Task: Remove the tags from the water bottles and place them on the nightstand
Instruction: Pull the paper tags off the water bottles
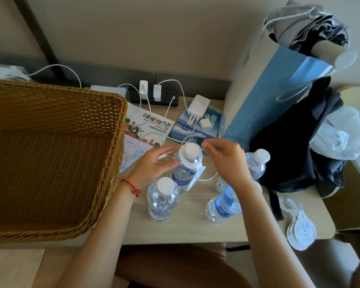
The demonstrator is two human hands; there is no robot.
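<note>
soft even daylight | faint shadows | edges bowed | left hand (156, 163) motion-blurred

Clear glossy plastic bottles (163, 199) — rough woven wicker basket (50, 146).

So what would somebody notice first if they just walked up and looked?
Probably the big wicker basket filling the left side. Then the two hands, left hand and right hand, around a tagged water bottle in the middle. At the right stands a tall blue paper bag.
</note>
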